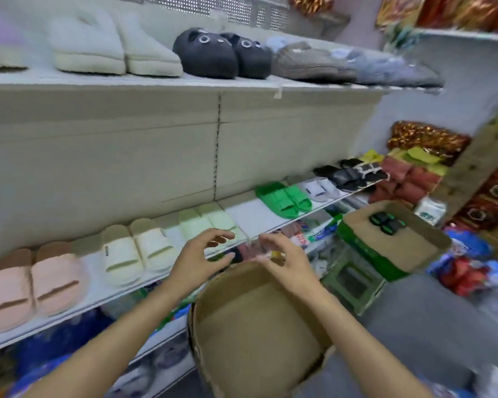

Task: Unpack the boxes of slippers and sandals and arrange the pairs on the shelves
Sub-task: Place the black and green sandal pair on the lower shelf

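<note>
Here, both hands over an open cardboard box.
The left hand has its fingers spread apart; the right hand pinches crumpled clear wrapping beside the slides shelf.

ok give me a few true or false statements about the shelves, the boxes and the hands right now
1. The green sandals sit on the same shelf as the pink slippers. True.
2. The dark cat-face slippers are on the lower shelf. False: they are on the upper shelf, right of the white fluffy slippers.
3. The cardboard box below the hands looks empty. True, as far as its inside shows.
4. The left hand grips a pink slipper. False: its fingers are spread and hold nothing; the right hand pinches something clear, too blurred to name.
5. The farther box is closed. False: it is open, with a dark pair inside.
</note>
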Tool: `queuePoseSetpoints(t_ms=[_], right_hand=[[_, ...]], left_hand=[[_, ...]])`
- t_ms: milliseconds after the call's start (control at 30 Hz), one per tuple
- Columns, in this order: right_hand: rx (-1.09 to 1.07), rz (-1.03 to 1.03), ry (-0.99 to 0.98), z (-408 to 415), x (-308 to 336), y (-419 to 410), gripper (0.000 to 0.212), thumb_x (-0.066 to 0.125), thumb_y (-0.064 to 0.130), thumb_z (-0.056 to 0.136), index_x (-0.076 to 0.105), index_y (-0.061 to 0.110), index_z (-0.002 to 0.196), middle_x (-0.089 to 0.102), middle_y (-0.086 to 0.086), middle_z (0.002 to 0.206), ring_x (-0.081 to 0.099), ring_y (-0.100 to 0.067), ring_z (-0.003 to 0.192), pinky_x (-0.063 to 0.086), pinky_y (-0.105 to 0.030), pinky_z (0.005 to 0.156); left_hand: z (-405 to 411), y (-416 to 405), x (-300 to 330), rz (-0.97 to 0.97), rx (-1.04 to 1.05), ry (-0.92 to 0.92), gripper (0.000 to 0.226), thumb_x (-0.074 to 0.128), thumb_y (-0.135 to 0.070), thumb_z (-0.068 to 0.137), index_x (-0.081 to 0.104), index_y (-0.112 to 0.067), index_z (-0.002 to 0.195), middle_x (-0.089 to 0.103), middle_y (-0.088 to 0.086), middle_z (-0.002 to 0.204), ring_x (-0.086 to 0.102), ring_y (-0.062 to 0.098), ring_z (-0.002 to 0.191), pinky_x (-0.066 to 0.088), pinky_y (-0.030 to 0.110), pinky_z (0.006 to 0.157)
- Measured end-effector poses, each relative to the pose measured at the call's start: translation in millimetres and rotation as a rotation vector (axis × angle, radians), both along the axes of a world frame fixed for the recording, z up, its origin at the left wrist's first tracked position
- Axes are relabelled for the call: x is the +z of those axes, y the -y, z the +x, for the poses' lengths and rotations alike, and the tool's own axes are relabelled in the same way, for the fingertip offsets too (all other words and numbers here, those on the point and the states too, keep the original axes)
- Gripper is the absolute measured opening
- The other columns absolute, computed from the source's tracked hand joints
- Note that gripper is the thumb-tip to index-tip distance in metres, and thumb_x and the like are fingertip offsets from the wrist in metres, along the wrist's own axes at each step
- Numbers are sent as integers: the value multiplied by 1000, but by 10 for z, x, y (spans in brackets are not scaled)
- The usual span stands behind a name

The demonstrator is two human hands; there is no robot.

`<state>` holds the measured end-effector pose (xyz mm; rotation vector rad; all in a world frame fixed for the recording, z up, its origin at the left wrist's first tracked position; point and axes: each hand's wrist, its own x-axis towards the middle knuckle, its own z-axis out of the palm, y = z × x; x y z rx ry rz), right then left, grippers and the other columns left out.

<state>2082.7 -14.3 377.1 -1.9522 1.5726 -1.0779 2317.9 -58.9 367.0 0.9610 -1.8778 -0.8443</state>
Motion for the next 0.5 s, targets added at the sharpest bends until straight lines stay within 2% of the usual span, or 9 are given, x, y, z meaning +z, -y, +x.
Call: queuePoseSetpoints(t_ms=[167, 267, 400, 500], right_hand=[[-95, -7, 28, -1116, 124, -658, 35, 71, 29, 89, 64, 24, 123, 64, 13, 123, 58, 0, 114, 44, -17, 97], [-159, -14, 45, -1657, 169, -958, 35, 73, 27, 88, 64, 26, 122, 64, 15, 123, 58, 1, 115, 44, -18, 99], [-247, -11, 139, -2273, 153, -1151, 36, 74, 27, 87, 64, 29, 122, 66, 14, 122, 62, -6, 115, 48, -29, 102], [-312, -20, 192, -2649, 107, -1151, 35, 75, 23, 87, 66, 25, 121, 68, 13, 120, 63, -4, 113, 49, -27, 101]], left_hand=[[-1237, -339, 142, -44, -125, -33, 31, 81, -16, 83, 71, -23, 111, 72, -9, 108, 68, 9, 101, 55, 32, 91], [-1867, -486, 200, -15, -201, -49, 32, 80, -13, 84, 71, -25, 112, 72, -12, 110, 68, 7, 105, 54, 32, 94], [-2564, -546, 215, -25, -305, -26, 34, 80, -14, 84, 70, -27, 114, 71, -14, 114, 66, 8, 109, 53, 30, 96], [-2987, -491, 173, -20, -350, -29, 34, 80, -13, 84, 70, -25, 115, 71, -11, 115, 66, 11, 110, 52, 31, 97]])
